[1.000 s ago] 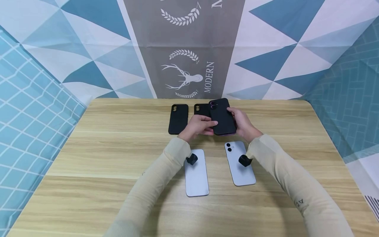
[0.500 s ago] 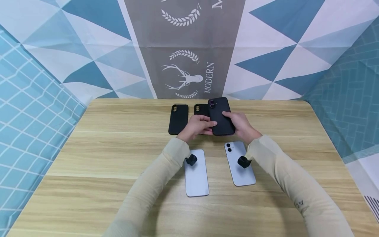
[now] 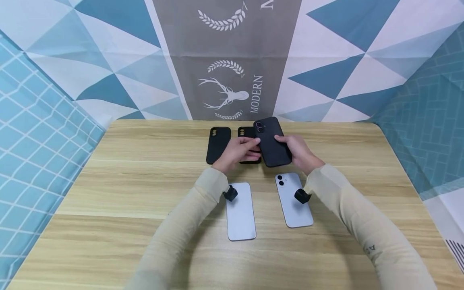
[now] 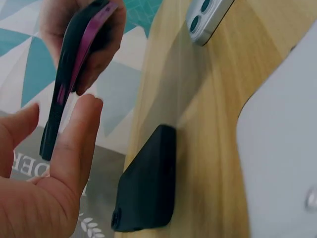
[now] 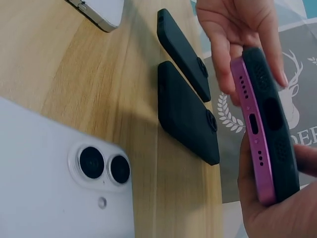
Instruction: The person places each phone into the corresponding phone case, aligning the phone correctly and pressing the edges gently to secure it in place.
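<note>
My right hand (image 3: 300,152) grips a pink phone (image 5: 255,134) with a black phone case (image 3: 273,145) on its back, raised over the table. At the charging-port end, in the right wrist view, the pink edge sticks out of the case. In the left wrist view a pink strip also shows along the side. My left hand (image 3: 236,152) is at the camera end, thumb and fairly straight fingers on either side of it, with a gap between thumb and case in the left wrist view. Beneath that hand lies another black phone case (image 3: 248,132).
A further black case (image 3: 218,146) lies left of the hands on the wooden table (image 3: 119,189). Nearer the body are two white phones: one (image 3: 241,217) under the left wrist, the other (image 3: 295,205) under the right. A patterned cloth wall (image 3: 232,48) rises behind the table.
My left hand has drawn slightly left and up along the case, its hold loosening. My right thumb has moved inward over the case's back. The cased phone has tilted slightly.
</note>
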Demonstrator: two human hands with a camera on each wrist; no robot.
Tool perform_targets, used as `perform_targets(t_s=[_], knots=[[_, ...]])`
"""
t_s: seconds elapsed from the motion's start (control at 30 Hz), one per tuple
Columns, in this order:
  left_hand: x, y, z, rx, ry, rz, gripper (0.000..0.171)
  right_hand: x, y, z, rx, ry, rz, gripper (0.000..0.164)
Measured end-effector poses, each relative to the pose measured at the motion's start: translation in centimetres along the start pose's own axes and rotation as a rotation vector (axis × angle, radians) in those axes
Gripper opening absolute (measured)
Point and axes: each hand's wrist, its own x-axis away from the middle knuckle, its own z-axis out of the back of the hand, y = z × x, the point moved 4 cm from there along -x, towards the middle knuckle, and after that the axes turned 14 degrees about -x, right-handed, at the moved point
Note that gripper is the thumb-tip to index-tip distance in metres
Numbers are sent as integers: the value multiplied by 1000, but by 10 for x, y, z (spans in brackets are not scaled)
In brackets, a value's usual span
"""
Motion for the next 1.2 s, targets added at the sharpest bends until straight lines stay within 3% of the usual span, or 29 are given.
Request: perform_targets(t_s=[0.2,0.5,0.83,1.03,1.2], knots=[[4,4,14,48,57,-45,48,5,-2,-1,21,-73,-33,17],[7,4,20,75,6,-39,48,11,-2,-8,139,-187,-33,21],[14,2,22,57,-69,-47,39,16,0,-13,266,-242,-50,50],[18,1,24,9,-63,-111,36,18,0,-18,263,-281,-48,37],[21,0,26,33,-64,-97,35,19,1,-20,290,-300,-41,25]])
